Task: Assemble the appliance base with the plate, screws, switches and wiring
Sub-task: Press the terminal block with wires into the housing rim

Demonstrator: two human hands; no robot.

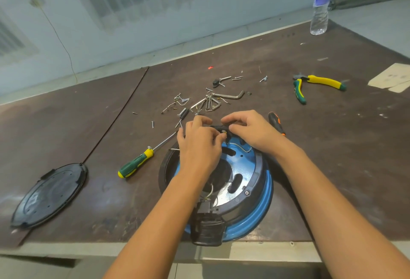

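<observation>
Left hand point(199, 143) is at the far rim of the base, fingers curled, pinching the left end of a small black switch point(218, 127). Right hand point(250, 132) is curled too, thumb + fingertips gripping the switch's right end. From my feed, both forearms reach in over the near desk edge.

Brown desk point(332, 145) fills the view.

The round blue base point(265, 192) lies front-centre at the near edge, open side up. It has a black ring inside and a blue metal plate point(243, 167) set in it. A black connector block point(206, 227) at its near side hangs over the desk edge.

A black round cover point(48, 194) lies flat, well apart to the left. A clear water bottle point(320, 5) stands upright at the far right corner.

A green/yellow screwdriver point(135, 163) lies just left of the base, tip toward the left hand. Yellow/green pliers point(319, 83) lie far right, handles spread. An orange/black screwdriver point(276, 123) sits just beyond the right hand, partly hidden.

Hex keys point(210, 101) lie in a bunch beyond the hands, w/ loose screws point(177, 101) scattered around them. A thin white wire point(241, 145) curves over the plate near the right wrist. One screw head point(247, 192) is seated on the plate's near-right rim.
</observation>
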